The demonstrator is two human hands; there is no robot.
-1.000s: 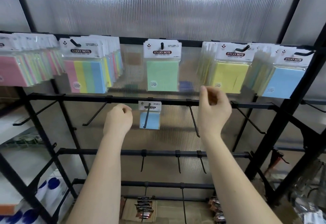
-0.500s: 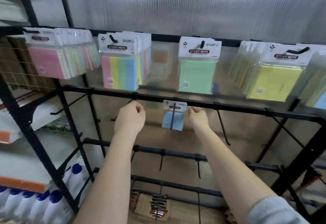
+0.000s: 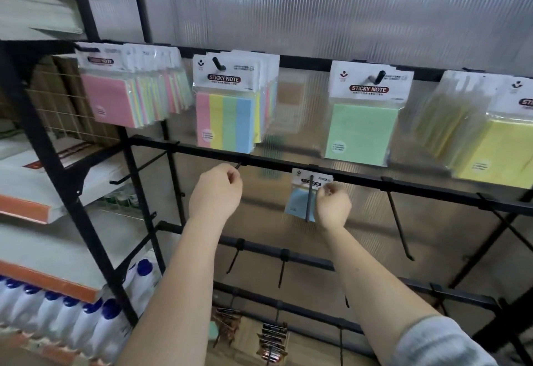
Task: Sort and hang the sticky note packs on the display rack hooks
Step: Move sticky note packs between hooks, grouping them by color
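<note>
Both arms are up at the display rack [image 3: 357, 178], reaching for its second rail. The right hand [image 3: 333, 205] sits just past centre toward three o'clock, fingers curled in, pinching the right edge of a small blue sticky note pack [image 3: 298, 199]. That pack hangs on a hook [image 3: 311, 198] of the second rail, the black prong running down across its front, and its white header card is tucked right under the rail.

Over at the nine o'clock side of that pack, well apart from it, the left hand [image 3: 215, 189] is balled up with its fingers folded in, right at the tip of another hook [image 3: 238, 165] poking out beneath the rail. Is it gripping that prong? Cannot tell: the knuckles hide whatever is inside.

Up on the top rail the sorted stock hangs in a row. At eleven o'clock there is a thick bunch fronted by a pink pack [image 3: 111, 97], then a four-colour striped pack [image 3: 226, 123] with more behind it. At twelve to one o'clock, a green pack [image 3: 359, 132] hangs on its own hook. At two o'clock, yellow packs [image 3: 496, 149] run to the frame's edge.

Down at six o'clock, lower rails carry bare hooks, with some brown-toned items [image 3: 271, 339] blurred beneath. At eight o'clock, white bottles with blue caps [image 3: 95, 325] stand in a row under an orange-edged shelf [image 3: 46, 282].
</note>
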